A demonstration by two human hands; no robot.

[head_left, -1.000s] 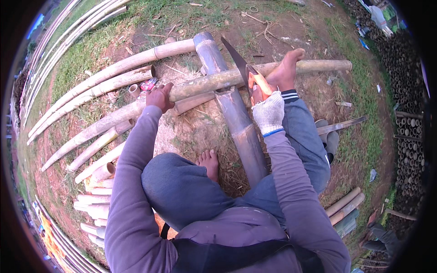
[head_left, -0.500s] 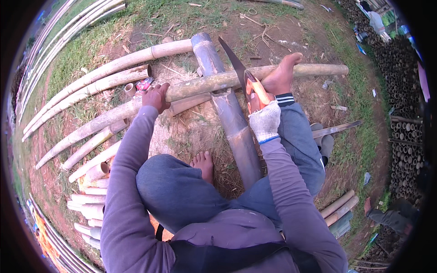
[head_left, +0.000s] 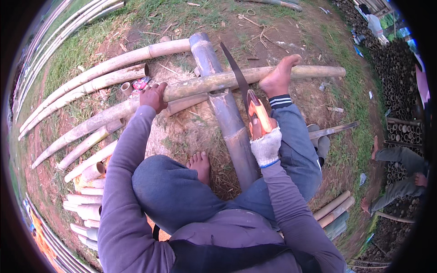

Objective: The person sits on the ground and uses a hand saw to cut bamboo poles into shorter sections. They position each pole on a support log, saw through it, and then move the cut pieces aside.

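Observation:
My left hand (head_left: 154, 97) is closed over a long bamboo pole (head_left: 200, 86) that runs across in front of me. A thick grey bamboo log (head_left: 234, 132) lies beneath the pole, crossing it. In a white knit glove, my right hand (head_left: 265, 140) grips the orange handle of a handsaw (head_left: 257, 111). The dark blade points away from me and crosses the pole just right of the log. My bare right foot (head_left: 276, 79) presses on the pole beside the blade. My left foot (head_left: 199, 166) rests on the ground.
More bamboo poles (head_left: 93, 86) lie on the left, with a stack of cut lengths (head_left: 86, 200) nearer me. Short pieces (head_left: 334, 210) sit at the lower right. A large pile of cut bamboo (head_left: 405, 91) and another person's legs (head_left: 400, 175) appear at the far right.
My right hand has drawn the saw back toward me along its stroke. My left hand and right foot stay on the pole. More of the other person's legs shows at the right.

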